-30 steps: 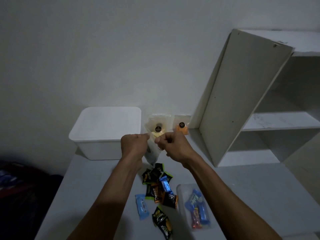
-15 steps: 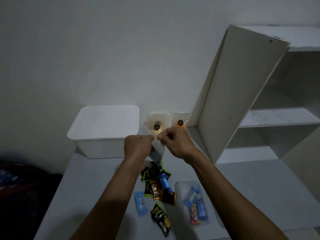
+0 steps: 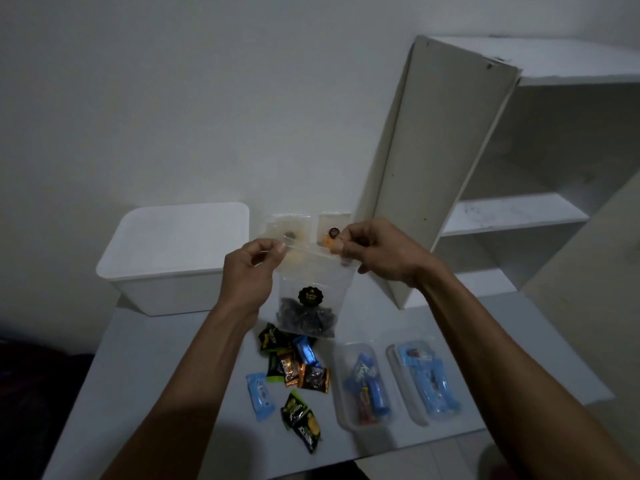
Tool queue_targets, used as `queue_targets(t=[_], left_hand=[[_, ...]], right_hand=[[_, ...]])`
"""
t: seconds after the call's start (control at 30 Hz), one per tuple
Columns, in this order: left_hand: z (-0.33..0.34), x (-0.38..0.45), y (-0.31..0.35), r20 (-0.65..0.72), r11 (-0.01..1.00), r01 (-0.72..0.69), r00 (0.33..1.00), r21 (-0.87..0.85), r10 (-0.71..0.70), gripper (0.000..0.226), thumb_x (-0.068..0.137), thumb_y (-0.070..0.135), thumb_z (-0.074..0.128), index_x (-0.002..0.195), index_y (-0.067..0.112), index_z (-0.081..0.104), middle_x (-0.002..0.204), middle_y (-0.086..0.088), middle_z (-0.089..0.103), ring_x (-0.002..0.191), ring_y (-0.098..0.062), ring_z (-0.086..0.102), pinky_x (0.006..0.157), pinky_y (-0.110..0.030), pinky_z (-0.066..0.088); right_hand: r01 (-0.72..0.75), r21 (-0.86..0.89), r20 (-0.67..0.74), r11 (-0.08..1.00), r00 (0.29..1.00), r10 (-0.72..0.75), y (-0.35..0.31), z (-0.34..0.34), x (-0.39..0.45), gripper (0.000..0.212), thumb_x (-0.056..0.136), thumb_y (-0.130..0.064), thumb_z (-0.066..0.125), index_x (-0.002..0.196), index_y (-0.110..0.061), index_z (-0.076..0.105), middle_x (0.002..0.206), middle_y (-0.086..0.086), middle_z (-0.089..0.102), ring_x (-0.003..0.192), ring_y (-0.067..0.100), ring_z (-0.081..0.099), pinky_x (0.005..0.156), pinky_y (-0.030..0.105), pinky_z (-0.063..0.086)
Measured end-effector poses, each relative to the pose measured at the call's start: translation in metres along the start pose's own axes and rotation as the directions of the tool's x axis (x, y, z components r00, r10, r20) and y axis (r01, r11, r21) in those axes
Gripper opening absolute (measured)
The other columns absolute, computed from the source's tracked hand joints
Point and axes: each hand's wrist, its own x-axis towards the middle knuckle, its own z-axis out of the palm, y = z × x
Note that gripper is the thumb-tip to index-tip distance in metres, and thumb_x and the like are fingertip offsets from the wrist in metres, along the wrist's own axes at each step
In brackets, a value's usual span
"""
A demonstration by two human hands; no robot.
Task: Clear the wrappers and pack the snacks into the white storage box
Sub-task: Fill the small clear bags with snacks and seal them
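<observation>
A white shelf unit (image 3: 512,174) stands at the right end of the pale table (image 3: 149,375), its side panel leaning toward the wall. The white storage box (image 3: 173,268) sits at the table's back left corner, close to the wall. Two clear tubs lie near the front right: one (image 3: 363,386) with blue-wrapped bars, the other (image 3: 426,379) with pale blue packets. Held up between the box and the shelf is a clear zip pouch (image 3: 311,296) with a dark round label and dark pieces at its bottom. The left hand (image 3: 252,271) pinches its top left corner, the right hand (image 3: 377,251) its top right corner. Behind it two more clear pouches (image 3: 304,226) stand by the wall, their contents hard to make out in the dim light. Loose snack packets (image 3: 294,362), black, green, orange and blue, lie scattered below the pouch.
</observation>
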Motion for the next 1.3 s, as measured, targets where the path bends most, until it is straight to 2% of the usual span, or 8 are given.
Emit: queue_targets(t=[0.13, 0.23, 0.4, 0.8, 0.9, 0.97, 1.1, 1.3], left_hand=[[0.011, -0.002, -0.006, -0.066, 0.993, 0.052, 0.996, -0.104, -0.059, 0.011, 0.088, 0.019, 0.07, 0.079, 0.025, 0.069, 0.088, 0.011, 0.068, 0.086, -0.001, 0.058, 0.085, -0.029, 0.045], [0.017, 0.002, -0.011, -0.076, 0.991, 0.077, 0.994, -0.106, -0.085, 0.009, 0.089, 0.019, 0.069, 0.081, 0.025, 0.069, 0.09, 0.011, 0.067, 0.087, 0.0, 0.058, 0.089, -0.033, 0.046], [0.031, 0.019, -0.023, -0.085, 0.987, 0.122, 0.988, -0.107, -0.131, 0.008, 0.088, 0.022, 0.071, 0.08, 0.025, 0.071, 0.088, 0.014, 0.069, 0.092, -0.004, 0.06, 0.099, -0.043, 0.048], [0.114, 0.115, -0.085, -0.135, 0.99, 0.103, 0.987, 0.1, -0.089, 0.017, 0.086, 0.032, 0.072, 0.095, 0.019, 0.076, 0.082, 0.0, 0.073, 0.077, -0.02, 0.069, 0.075, -0.042, 0.059], [0.135, 0.156, -0.1, -0.142, 0.984, 0.114, 0.985, 0.134, -0.094, 0.018, 0.081, 0.041, 0.072, 0.09, 0.026, 0.076, 0.081, 0.003, 0.074, 0.079, -0.021, 0.07, 0.076, -0.047, 0.06], [0.148, 0.181, -0.109, -0.193, 0.985, 0.147, 0.973, 0.088, -0.128, 0.007, 0.081, 0.031, 0.074, 0.081, 0.025, 0.076, 0.074, 0.005, 0.073, 0.071, -0.017, 0.067, 0.072, -0.045, 0.057], [0.168, 0.221, -0.13, -0.28, 0.984, 0.178, 0.946, 0.022, -0.164, 0.018, 0.085, 0.016, 0.073, 0.068, 0.024, 0.071, 0.062, 0.012, 0.067, 0.061, -0.009, 0.06, 0.064, -0.036, 0.052], [0.183, 0.254, -0.161, -0.29, 0.971, 0.235, 0.933, 0.037, -0.215, 0.02, 0.087, 0.017, 0.072, 0.073, 0.031, 0.07, 0.078, 0.001, 0.071, 0.076, -0.016, 0.067, 0.08, -0.046, 0.06]], right_hand=[[-0.03, 0.169, -0.137, 0.985, 0.989, 0.054, 0.034, 0.007, -0.015, 0.018, 0.09, -0.035, 0.067, 0.103, -0.023, 0.068, 0.099, -0.003, 0.07, 0.092, 0.012, 0.065, 0.077, 0.032, 0.057], [-0.002, 0.228, -0.291, 0.974, 0.954, 0.07, 0.058, 0.021, -0.015, 0.008, 0.091, -0.027, 0.067, 0.095, -0.021, 0.071, 0.088, 0.0, 0.07, 0.082, 0.011, 0.064, 0.069, 0.028, 0.058], [0.038, 0.303, -0.441, 0.952, 0.891, 0.105, 0.077, 0.028, 0.007, 0.014, 0.091, -0.024, 0.069, 0.092, -0.011, 0.074, 0.083, 0.004, 0.072, 0.07, 0.007, 0.064, 0.062, 0.025, 0.058], [-0.061, 0.306, -0.512, 0.95, 0.831, 0.218, 0.179, -0.019, 0.102, 0.011, 0.089, -0.026, 0.071, 0.086, -0.017, 0.076, 0.08, -0.003, 0.074, 0.073, 0.01, 0.067, 0.075, 0.042, 0.06], [-0.069, 0.311, -0.533, 0.948, 0.813, 0.234, 0.204, -0.032, 0.142, 0.011, 0.089, -0.026, 0.071, 0.084, -0.018, 0.076, 0.077, -0.007, 0.074, 0.073, 0.009, 0.067, 0.075, 0.039, 0.06], [-0.078, 0.338, -0.537, 0.938, 0.802, 0.26, 0.22, -0.036, 0.167, 0.01, 0.089, -0.026, 0.071, 0.082, -0.02, 0.075, 0.075, -0.01, 0.072, 0.072, 0.007, 0.065, 0.074, 0.036, 0.058], [-0.113, 0.315, -0.578, 0.942, 0.764, 0.285, 0.251, -0.036, 0.211, 0.01, 0.088, -0.027, 0.072, 0.079, -0.023, 0.073, 0.072, -0.011, 0.07, 0.066, 0.007, 0.063, 0.067, 0.028, 0.054], [-0.18, 0.353, -0.58, 0.918, 0.728, 0.365, 0.281, -0.028, 0.246, 0.009, 0.088, -0.025, 0.072, 0.079, -0.02, 0.073, 0.069, -0.006, 0.069, 0.065, 0.008, 0.062, 0.062, 0.019, 0.049]])
